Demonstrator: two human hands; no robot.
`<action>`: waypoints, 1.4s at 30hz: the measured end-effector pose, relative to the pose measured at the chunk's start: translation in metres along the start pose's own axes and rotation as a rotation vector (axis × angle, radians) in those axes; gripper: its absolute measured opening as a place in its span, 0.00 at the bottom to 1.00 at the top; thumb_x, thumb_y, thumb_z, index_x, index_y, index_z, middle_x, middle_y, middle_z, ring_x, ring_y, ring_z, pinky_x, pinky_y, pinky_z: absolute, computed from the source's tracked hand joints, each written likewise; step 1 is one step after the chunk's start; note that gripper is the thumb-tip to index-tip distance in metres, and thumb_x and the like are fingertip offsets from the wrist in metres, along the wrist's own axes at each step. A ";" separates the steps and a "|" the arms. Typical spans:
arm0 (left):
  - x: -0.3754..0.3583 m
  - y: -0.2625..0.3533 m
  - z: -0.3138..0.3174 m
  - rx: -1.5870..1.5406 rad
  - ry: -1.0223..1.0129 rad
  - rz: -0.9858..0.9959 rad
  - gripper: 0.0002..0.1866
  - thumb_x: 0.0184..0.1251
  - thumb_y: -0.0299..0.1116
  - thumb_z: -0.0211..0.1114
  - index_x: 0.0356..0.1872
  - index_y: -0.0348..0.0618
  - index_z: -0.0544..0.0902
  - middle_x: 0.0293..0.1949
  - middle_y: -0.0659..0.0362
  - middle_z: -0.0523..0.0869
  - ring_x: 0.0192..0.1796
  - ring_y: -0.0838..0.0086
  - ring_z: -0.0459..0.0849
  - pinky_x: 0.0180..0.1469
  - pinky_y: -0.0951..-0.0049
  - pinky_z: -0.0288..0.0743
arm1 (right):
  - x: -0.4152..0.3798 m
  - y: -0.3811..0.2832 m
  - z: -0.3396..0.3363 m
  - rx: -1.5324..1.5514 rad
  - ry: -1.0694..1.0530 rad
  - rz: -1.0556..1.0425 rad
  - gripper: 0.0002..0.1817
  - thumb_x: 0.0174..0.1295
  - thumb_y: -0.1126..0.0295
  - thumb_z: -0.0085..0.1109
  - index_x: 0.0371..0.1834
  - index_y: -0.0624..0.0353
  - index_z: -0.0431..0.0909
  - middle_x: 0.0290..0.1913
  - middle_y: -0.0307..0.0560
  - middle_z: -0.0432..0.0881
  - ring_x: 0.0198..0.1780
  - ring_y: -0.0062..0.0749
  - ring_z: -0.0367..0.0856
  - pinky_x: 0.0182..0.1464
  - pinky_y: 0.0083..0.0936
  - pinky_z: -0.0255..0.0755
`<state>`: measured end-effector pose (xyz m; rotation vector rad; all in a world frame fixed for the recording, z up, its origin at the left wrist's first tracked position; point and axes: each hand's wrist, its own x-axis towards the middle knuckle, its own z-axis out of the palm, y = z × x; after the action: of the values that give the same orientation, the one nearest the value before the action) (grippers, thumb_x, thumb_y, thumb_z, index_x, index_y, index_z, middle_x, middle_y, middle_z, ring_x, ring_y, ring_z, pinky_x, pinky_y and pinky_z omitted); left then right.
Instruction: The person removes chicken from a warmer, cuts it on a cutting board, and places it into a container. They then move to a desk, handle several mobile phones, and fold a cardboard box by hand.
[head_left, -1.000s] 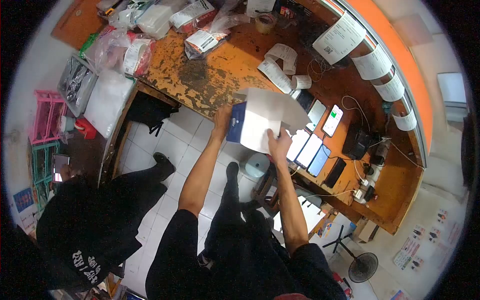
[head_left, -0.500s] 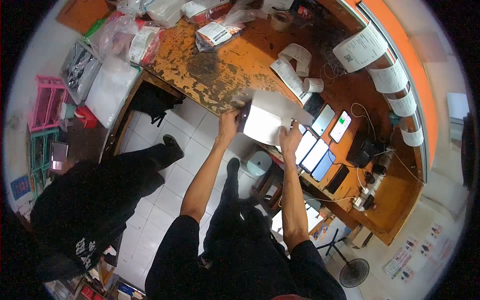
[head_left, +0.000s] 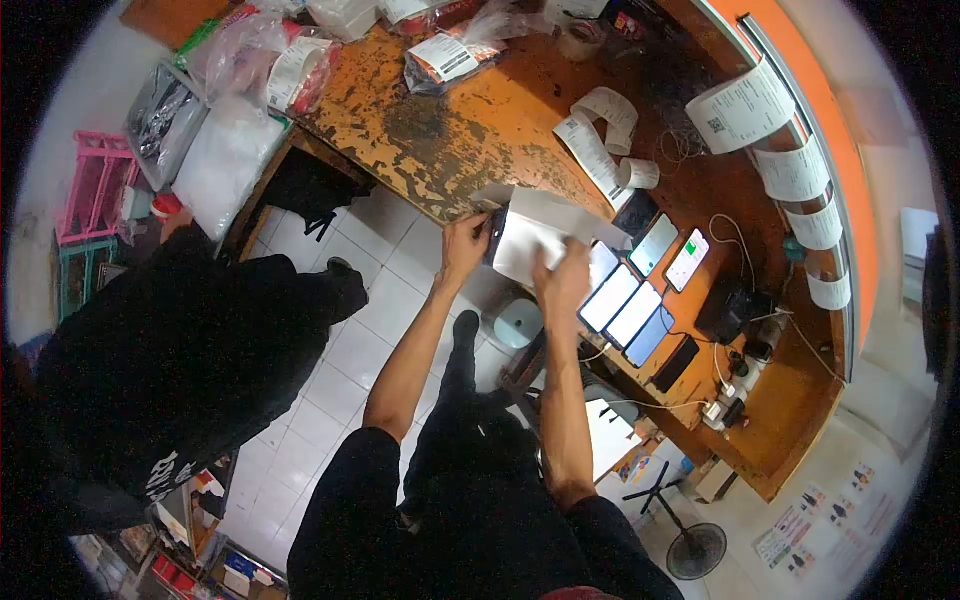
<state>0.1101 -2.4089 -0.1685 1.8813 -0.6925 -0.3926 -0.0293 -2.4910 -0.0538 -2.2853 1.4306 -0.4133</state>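
An open cardboard box with a white inside is held up at the front edge of the worn orange desk. My left hand grips its left side, fingers closed round the edge. Over the right part of the box is my right hand, its fingers pointing in and smeared by motion. Whether it holds anything is not visible. Just right of it, several phones with lit screens lie side by side on the desk. Another phone shows a green patch on its screen.
Curled printed labels lie behind the phones; more label strips hang along the right rail. Bagged parcels sit at the back. A person in black bends at the left. Charger cables cross the desk's right end.
My right hand has moved left from the box's right edge to over its inside. My left hand keeps its hold. The other person has shifted, one hand now by a red item.
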 end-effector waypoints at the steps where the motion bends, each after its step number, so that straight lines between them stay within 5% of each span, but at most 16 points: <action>1: -0.001 -0.001 0.001 0.000 -0.012 0.003 0.09 0.61 0.26 0.66 0.41 0.35 0.87 0.34 0.44 0.87 0.35 0.54 0.87 0.37 0.62 0.78 | 0.006 -0.015 0.006 0.170 -0.117 0.063 0.28 0.59 0.52 0.64 0.48 0.70 0.78 0.44 0.65 0.83 0.43 0.54 0.84 0.48 0.41 0.77; 3: -0.001 -0.006 0.000 0.102 -0.046 0.054 0.10 0.61 0.25 0.65 0.42 0.35 0.87 0.37 0.43 0.87 0.37 0.54 0.87 0.38 0.63 0.78 | 0.020 -0.038 0.032 0.157 -0.143 0.056 0.30 0.57 0.47 0.65 0.44 0.68 0.82 0.36 0.62 0.86 0.37 0.57 0.85 0.43 0.44 0.78; 7: -0.001 0.005 0.003 -0.025 0.098 0.149 0.07 0.60 0.24 0.65 0.37 0.34 0.87 0.32 0.45 0.86 0.35 0.57 0.87 0.37 0.62 0.78 | 0.034 -0.044 0.064 0.027 -0.249 0.021 0.18 0.56 0.59 0.63 0.30 0.67 0.84 0.30 0.65 0.84 0.35 0.59 0.85 0.40 0.47 0.78; 8: -0.003 0.019 -0.001 -0.076 0.070 0.016 0.09 0.54 0.20 0.65 0.38 0.35 0.87 0.35 0.45 0.87 0.39 0.55 0.88 0.41 0.65 0.79 | 0.034 -0.045 0.067 0.038 -0.218 0.004 0.13 0.54 0.65 0.61 0.26 0.68 0.83 0.29 0.69 0.83 0.35 0.63 0.84 0.39 0.49 0.78; 13: -0.003 0.011 -0.001 0.068 -0.010 -0.043 0.12 0.53 0.20 0.65 0.40 0.34 0.87 0.37 0.44 0.87 0.40 0.54 0.88 0.42 0.64 0.79 | 0.035 -0.042 0.079 -0.028 -0.247 -0.005 0.13 0.55 0.65 0.61 0.28 0.67 0.84 0.27 0.69 0.82 0.34 0.63 0.84 0.39 0.49 0.78; 15: -0.006 0.013 0.001 0.020 0.109 0.166 0.12 0.53 0.19 0.64 0.40 0.33 0.86 0.38 0.43 0.87 0.40 0.55 0.87 0.41 0.64 0.78 | 0.036 -0.038 0.086 -0.034 -0.242 -0.024 0.13 0.55 0.65 0.61 0.29 0.68 0.84 0.28 0.69 0.82 0.35 0.63 0.84 0.40 0.49 0.78; 18: -0.003 0.007 0.001 0.028 0.076 0.137 0.12 0.55 0.20 0.65 0.41 0.33 0.86 0.39 0.42 0.86 0.39 0.57 0.87 0.39 0.64 0.77 | 0.035 -0.036 0.080 0.016 -0.155 0.000 0.14 0.54 0.64 0.63 0.31 0.68 0.84 0.28 0.63 0.84 0.33 0.62 0.84 0.40 0.46 0.79; 20: 0.000 0.006 -0.002 0.045 0.020 0.067 0.10 0.56 0.22 0.65 0.40 0.35 0.87 0.36 0.44 0.86 0.37 0.52 0.86 0.39 0.62 0.78 | 0.028 -0.031 0.051 0.373 -0.523 0.131 0.15 0.51 0.63 0.66 0.32 0.68 0.84 0.34 0.60 0.86 0.37 0.59 0.84 0.44 0.44 0.79; 21: 0.002 0.005 -0.002 0.059 -0.038 -0.002 0.09 0.58 0.23 0.64 0.39 0.36 0.87 0.33 0.45 0.87 0.36 0.48 0.85 0.39 0.60 0.78 | 0.020 -0.018 0.052 0.369 -0.529 0.125 0.15 0.51 0.63 0.66 0.32 0.68 0.84 0.34 0.60 0.86 0.37 0.59 0.84 0.44 0.44 0.79; 22: 0.004 0.004 -0.002 0.056 -0.034 -0.010 0.09 0.58 0.23 0.64 0.39 0.36 0.87 0.33 0.45 0.87 0.36 0.48 0.85 0.39 0.60 0.78 | 0.008 -0.002 0.056 0.286 -0.486 -0.126 0.15 0.50 0.64 0.67 0.33 0.67 0.85 0.39 0.60 0.86 0.40 0.58 0.83 0.47 0.43 0.78; 23: 0.006 0.004 -0.001 0.032 -0.033 -0.023 0.09 0.58 0.24 0.64 0.39 0.37 0.87 0.33 0.45 0.87 0.35 0.51 0.86 0.37 0.62 0.78 | 0.002 0.004 0.053 0.201 -0.437 -0.369 0.15 0.49 0.64 0.68 0.33 0.66 0.85 0.43 0.60 0.85 0.44 0.57 0.82 0.50 0.42 0.77; 27: 0.008 0.016 -0.012 -0.034 -0.186 -0.232 0.11 0.59 0.27 0.65 0.42 0.37 0.88 0.31 0.44 0.87 0.31 0.65 0.87 0.31 0.65 0.77 | -0.010 0.007 0.056 0.109 -0.450 -0.457 0.10 0.49 0.71 0.64 0.32 0.68 0.84 0.50 0.60 0.82 0.50 0.58 0.78 0.54 0.41 0.75; 28: 0.009 0.006 -0.017 -0.020 -0.257 -0.186 0.20 0.57 0.26 0.69 0.53 0.38 0.84 0.27 0.50 0.86 0.21 0.82 0.78 0.22 0.74 0.70 | -0.011 0.009 0.057 0.127 -0.424 -0.468 0.09 0.50 0.73 0.63 0.32 0.67 0.84 0.50 0.60 0.82 0.49 0.58 0.78 0.53 0.42 0.75; 32: 0.010 -0.024 -0.024 -0.205 -0.478 -0.258 0.30 0.55 0.24 0.68 0.63 0.38 0.78 0.33 0.57 0.88 0.25 0.78 0.83 0.26 0.77 0.77 | -0.014 0.009 0.058 0.140 -0.390 -0.453 0.09 0.50 0.72 0.63 0.32 0.67 0.84 0.50 0.59 0.82 0.49 0.58 0.78 0.52 0.42 0.76; 38: 0.020 -0.021 -0.033 -0.176 -0.718 -0.385 0.27 0.55 0.22 0.68 0.60 0.35 0.79 0.34 0.54 0.85 0.28 0.75 0.85 0.29 0.74 0.84 | -0.017 0.017 0.069 0.236 -0.295 -0.388 0.08 0.50 0.71 0.63 0.32 0.64 0.84 0.51 0.56 0.83 0.49 0.57 0.79 0.52 0.41 0.76; 42: 0.008 -0.018 -0.025 -0.289 -0.579 -0.349 0.21 0.55 0.22 0.65 0.53 0.32 0.83 0.23 0.60 0.81 0.25 0.77 0.84 0.27 0.75 0.80 | -0.020 0.005 0.067 -0.073 -0.489 -0.364 0.08 0.55 0.70 0.61 0.35 0.59 0.86 0.53 0.53 0.78 0.54 0.53 0.76 0.51 0.43 0.77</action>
<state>0.1356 -2.3905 -0.1740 1.6092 -0.6327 -1.2278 -0.0112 -2.4627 -0.1151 -2.4790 0.8063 0.1013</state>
